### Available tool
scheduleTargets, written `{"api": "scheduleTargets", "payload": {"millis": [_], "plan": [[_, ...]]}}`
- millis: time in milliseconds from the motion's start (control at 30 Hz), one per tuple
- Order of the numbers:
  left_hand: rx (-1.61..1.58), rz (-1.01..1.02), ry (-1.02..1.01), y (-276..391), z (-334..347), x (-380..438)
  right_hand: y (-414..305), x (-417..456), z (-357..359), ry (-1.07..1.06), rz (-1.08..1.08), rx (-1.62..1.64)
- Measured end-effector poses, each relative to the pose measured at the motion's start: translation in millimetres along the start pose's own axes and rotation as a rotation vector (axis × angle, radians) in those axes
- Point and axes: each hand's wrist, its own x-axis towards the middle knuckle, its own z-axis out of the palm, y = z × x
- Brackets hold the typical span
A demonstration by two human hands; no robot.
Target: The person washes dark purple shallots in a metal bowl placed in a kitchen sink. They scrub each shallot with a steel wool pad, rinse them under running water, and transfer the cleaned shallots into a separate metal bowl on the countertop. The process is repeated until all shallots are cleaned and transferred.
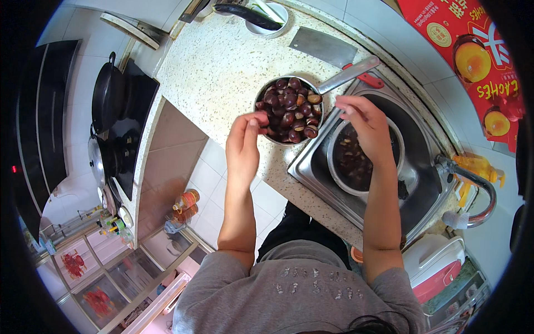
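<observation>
Dark brown chestnuts (288,104) fill a metal saucepan (257,97) on the speckled counter (208,71); several show pale cuts in their shells. My left hand (245,140) is at the pan's left edge, its fingertips over the rim beside the chestnuts; whether it holds one is hidden. Above the sink (421,146), my right hand (365,127) is raised with its fingers loosely extended and nothing seen in them. Below it, a metal bowl (332,167) in the sink holds dark liquid with small pieces floating in it. The pan's handle (348,75) points to the upper right.
A cleaver (323,46) and a red-handled tool (370,79) lie behind the pan. Farther back, a white bowl (285,26) holds an eggplant (248,16). The faucet (479,179) stands at the sink's right. A black wok (106,98) is on the stove at left.
</observation>
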Motion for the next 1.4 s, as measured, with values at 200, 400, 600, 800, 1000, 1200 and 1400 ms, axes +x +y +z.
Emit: {"api": "scheduleTargets", "payload": {"millis": [200, 400, 600, 800, 1000, 1200, 1400], "plan": [[-0.216, -0.168, -0.416, -31, 71, -57, 82, -68, -70, 0.301, 0.32, 0.161], [0.373, 0.024, -0.452, -153, 179, -40, 203, -108, -138, 0.411, 0.546, -0.313], [0.492, -0.388, -0.448, -222, 249, 11, 262, -71, -142, 0.352, 0.3, -0.642], [0.504, -0.316, -0.477, -253, 271, -14, 266, -69, -104, 0.22, 0.426, -0.545], [0.269, -0.242, -0.382, -257, 269, -37, 263, -87, -94, 0.187, 0.483, -0.261], [0.738, 0.198, -0.286, -183, 235, -66, 191, -113, -84, 0.112, 0.278, -0.749], [0.514, 0.23, -0.284, -29, 141, -41, 62, -62, -47, 0.061, 0.099, -0.42]]}}
